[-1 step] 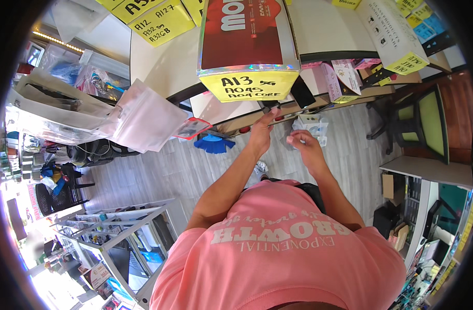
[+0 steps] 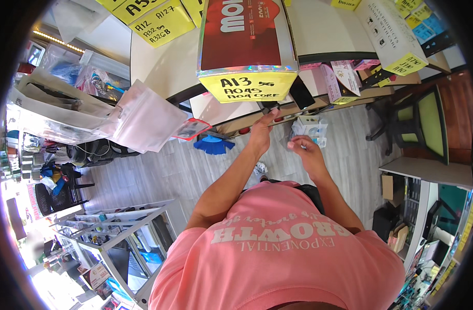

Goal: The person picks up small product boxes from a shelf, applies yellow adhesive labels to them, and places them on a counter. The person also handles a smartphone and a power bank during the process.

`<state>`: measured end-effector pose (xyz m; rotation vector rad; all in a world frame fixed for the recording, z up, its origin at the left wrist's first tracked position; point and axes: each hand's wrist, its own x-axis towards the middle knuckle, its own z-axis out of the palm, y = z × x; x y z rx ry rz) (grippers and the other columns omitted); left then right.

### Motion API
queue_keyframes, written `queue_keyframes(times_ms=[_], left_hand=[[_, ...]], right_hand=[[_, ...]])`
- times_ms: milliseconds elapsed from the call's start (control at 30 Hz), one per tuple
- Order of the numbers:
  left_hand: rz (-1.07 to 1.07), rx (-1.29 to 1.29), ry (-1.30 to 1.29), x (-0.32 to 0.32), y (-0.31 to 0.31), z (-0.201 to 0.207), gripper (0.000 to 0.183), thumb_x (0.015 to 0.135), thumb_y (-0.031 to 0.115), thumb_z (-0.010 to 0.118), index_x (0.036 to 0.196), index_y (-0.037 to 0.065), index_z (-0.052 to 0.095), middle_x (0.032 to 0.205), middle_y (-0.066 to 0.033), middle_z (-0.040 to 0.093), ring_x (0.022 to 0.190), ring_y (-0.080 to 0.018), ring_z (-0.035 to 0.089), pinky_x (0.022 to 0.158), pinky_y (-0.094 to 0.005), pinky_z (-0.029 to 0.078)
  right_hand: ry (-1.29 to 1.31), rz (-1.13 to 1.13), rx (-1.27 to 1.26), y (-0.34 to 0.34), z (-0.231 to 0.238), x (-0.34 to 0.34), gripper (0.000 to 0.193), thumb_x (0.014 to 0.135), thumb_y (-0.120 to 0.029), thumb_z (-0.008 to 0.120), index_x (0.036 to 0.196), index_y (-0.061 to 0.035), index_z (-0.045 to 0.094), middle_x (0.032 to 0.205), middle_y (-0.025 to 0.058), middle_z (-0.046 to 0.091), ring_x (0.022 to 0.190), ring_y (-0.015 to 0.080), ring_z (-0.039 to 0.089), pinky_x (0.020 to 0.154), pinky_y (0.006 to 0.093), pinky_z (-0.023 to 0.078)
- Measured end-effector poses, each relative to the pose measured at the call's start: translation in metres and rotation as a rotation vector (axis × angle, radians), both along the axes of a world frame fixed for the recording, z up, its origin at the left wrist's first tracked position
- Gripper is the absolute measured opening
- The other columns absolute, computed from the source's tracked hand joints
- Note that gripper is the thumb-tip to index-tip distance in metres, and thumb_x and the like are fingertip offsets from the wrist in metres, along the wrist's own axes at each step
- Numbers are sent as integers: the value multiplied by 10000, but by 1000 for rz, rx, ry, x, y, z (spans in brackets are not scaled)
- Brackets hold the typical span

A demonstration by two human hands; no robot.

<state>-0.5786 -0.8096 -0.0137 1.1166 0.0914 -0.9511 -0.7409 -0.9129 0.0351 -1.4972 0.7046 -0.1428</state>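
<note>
My left hand point(image 2: 261, 132) reaches up to the shelf edge. Its fingers are closed at a small dark object point(image 2: 268, 106), partly hidden below a large red box with a yellow label point(image 2: 241, 46). Just right of that dark object, a black flat phone-like piece point(image 2: 301, 94) leans out past the box. My right hand point(image 2: 309, 151) is held lower and further right, fingers curled together. Whatever lies between those fingertips is too small to make out. Right behind them is a clear plastic package point(image 2: 315, 126) with pale contents.
Clear plastic sleeves point(image 2: 148, 113) hang at the left. A pink-and-white box point(image 2: 345, 85) and a long white carton point(image 2: 391, 39) stand on the shelves. Office chair point(image 2: 422, 124) at right, glass display case point(image 2: 117, 248) at lower left, blue cloth-like item point(image 2: 214, 145) beneath the shelf.
My right hand has dropped very slightly, its fingertips a little lower. My left hand stays at the dark object.
</note>
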Motion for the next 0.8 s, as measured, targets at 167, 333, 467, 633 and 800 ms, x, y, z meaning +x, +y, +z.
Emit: queue_keyframes(times_ms=[167,333,467,633,800], left_hand=[[84,47,-10,0,-16,-9,366,901,362,802,1144,93,751,1178,3,717,1143,-140,549,1101,-371,303],[206,202,-131,0,-30,-33,230,928,262,765,1020,51,757,1052,-28,738,1002,-159,627,932,-301,455],[335,109,-544,-11,-29,-136,207,869,-11,569,1014,23,712,992,-72,735,974,-198,651,865,-333,509],[431,-37,-185,-10,91,27,140,967,185,738,1035,67,706,1134,-9,642,973,-121,619,852,-282,485],[986,105,-528,-43,282,68,174,954,241,767,1027,95,707,1283,-50,578,1139,-152,564,975,-310,460]], right_hand=[[20,-17,-47,0,-6,-13,199,923,-205,777,860,-27,717,1132,50,651,1093,186,588,977,310,430],[68,56,-317,-8,-37,-7,244,933,-225,760,901,12,712,1056,114,699,1011,237,646,922,335,481],[138,307,-463,-14,-51,-8,236,966,-247,709,1020,-20,746,986,127,751,938,232,691,884,357,519],[120,388,-73,46,-10,15,182,975,-205,713,1018,-28,724,1053,58,740,956,146,651,867,303,497],[-121,935,98,161,18,90,75,953,-75,720,972,-7,696,1078,61,716,958,118,622,857,278,470]])
